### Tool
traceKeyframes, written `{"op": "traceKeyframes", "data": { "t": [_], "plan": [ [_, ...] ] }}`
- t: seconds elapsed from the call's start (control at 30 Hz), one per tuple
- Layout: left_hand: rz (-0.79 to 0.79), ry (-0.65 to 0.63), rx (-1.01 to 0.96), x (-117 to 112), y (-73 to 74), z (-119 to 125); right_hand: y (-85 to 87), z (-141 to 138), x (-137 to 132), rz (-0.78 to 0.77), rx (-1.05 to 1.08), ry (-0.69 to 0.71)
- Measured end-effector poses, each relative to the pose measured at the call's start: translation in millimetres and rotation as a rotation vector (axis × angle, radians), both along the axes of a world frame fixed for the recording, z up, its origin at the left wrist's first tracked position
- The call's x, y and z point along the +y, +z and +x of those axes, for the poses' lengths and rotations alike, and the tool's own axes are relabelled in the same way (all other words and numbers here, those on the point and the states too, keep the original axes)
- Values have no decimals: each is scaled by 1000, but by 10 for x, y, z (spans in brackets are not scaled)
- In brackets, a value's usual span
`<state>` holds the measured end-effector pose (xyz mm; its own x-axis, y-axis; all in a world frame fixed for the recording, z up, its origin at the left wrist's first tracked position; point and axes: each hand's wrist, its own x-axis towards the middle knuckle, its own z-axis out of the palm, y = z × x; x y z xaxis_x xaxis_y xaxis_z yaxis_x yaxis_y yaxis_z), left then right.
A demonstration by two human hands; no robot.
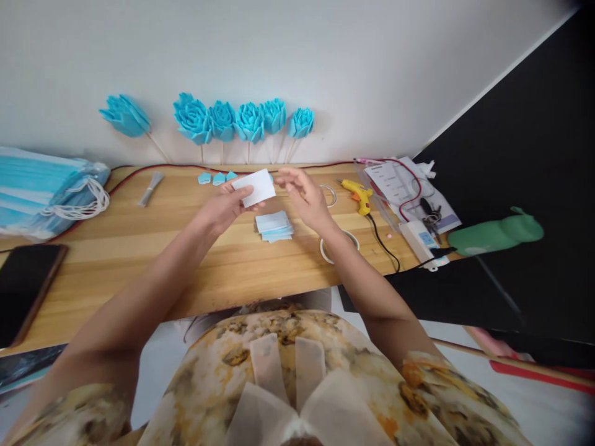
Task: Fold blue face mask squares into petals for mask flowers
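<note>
My left hand [223,207] pinches a white rectangular piece [259,188] of thin sheet material, its thumb on top and its fingers underneath. Just to the right of that piece is my right hand [305,199], fingers loosely bent and apart, with nothing seen in them. Below the two hands a small stack of white and light-blue rectangular pieces [275,227] lies on the wooden table [223,272]. Several small folded blue pieces [204,178] sit behind my left hand, partly hidden by it.
Several blue handmade flowers [191,118] on sticks lean against the wall. Face masks [41,192] and a phone [30,291] lie left. Rolls of tape [354,240] lie partly under my right arm. Farther right are a yellow glue gun [359,195], a power strip [418,243] and a green bottle [495,236].
</note>
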<state>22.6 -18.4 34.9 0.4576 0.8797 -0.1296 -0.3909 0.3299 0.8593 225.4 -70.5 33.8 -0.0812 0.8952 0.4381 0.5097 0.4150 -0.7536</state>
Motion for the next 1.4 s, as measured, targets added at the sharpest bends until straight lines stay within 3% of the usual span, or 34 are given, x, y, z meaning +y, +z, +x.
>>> {"op": "traceKeyframes", "data": {
  "t": [0.17,0.3,0.53,0.9,1.17,1.4],
  "plan": [
    [-3,17,17,-6,-165,81,-179,-32,145,-74,-21,51],
    [-35,62,-1,3,-231,85,-256,-24,237,-50,-49,35],
    [-66,17,34,-1,-329,23,-430,25,241,41,-157,113],
    [-49,2,28,-30,-423,41,-389,74,192,43,-171,95],
    [-3,92,117,7,-540,32,-409,61,174,41,-172,120],
    [40,74,139,-18,-541,58,-390,53,174,10,-159,133]
  ]
}}
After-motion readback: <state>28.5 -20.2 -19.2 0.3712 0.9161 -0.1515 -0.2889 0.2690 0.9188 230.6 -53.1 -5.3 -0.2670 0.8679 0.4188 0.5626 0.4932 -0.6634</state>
